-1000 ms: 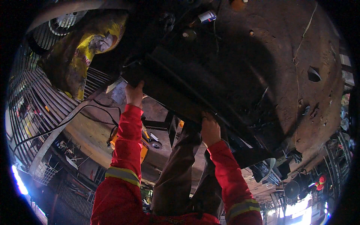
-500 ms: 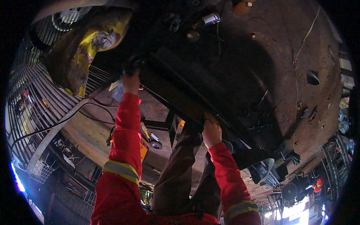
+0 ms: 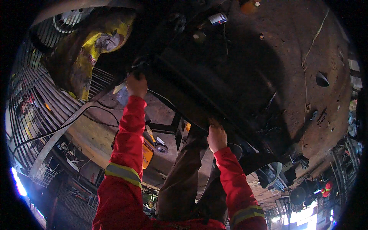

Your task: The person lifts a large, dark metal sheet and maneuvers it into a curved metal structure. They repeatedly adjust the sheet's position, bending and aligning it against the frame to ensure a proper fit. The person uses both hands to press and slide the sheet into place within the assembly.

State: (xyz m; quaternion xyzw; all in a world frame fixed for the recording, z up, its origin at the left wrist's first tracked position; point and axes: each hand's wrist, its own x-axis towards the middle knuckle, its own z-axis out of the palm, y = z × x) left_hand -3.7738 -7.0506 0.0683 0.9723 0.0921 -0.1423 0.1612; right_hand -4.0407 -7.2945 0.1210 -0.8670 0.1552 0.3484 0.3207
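Observation:
A long dark metal beam (image 3: 180,97) with a raised lengthwise edge runs diagonally in front of me, from upper left to lower right. My left hand (image 3: 137,84) is closed at its far left end, next to a dark looped piece (image 3: 141,63); what the fingers hold is lost in shadow. Farther down the beam, my right hand (image 3: 217,137) grips its near edge, fingers lying over the top and the thumb out of sight. A thin pale line (image 3: 163,97), perhaps a cord or a lit edge, curves along the near side between my hands.
A yellow and grey sack (image 3: 94,50) lies over metal bars (image 3: 42,92) at left. Below the beam are a yellow machine (image 3: 147,153) and a disc (image 3: 161,148). A can (image 3: 217,19) stands at the far side. A person in red (image 3: 326,189) is at far right.
My left hand has shifted slightly toward me and to the right, and its fist is turned a little. My right hand stays almost where it was on the beam.

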